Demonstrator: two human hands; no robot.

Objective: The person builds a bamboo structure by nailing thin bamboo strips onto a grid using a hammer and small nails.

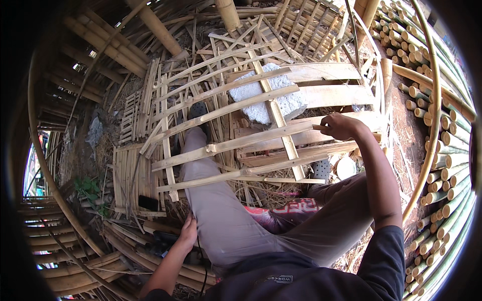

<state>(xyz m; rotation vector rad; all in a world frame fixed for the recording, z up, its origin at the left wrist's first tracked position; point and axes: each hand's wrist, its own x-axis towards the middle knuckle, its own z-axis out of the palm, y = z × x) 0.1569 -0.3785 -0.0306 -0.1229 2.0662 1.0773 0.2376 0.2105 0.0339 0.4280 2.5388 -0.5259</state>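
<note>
A bamboo slat frame [226, 146] lies across my lower left leg, its long split strips crossed by two cross strips. At its right side my right hand [340, 126] is closed on the end of a bamboo slat [318, 128]; whether this is a separate short piece or part of the frame I cannot tell. My left hand [189, 230] rests against the outer side of my left thigh, fingers stretched along the trouser leg, holding nothing I can see. A rough grey concrete block [251, 103] sits under the frame's right cross strip, on wide bamboo boards [329, 95].
Cut bamboo poles [447, 150] are stacked along the right. Finished-looking slatted panels [131, 173] lie at the left, with a dark phone-like object [148, 202] on one. Loose strips and scraps litter the ground behind the frame. Upright bamboo posts [228, 15] stand at the back.
</note>
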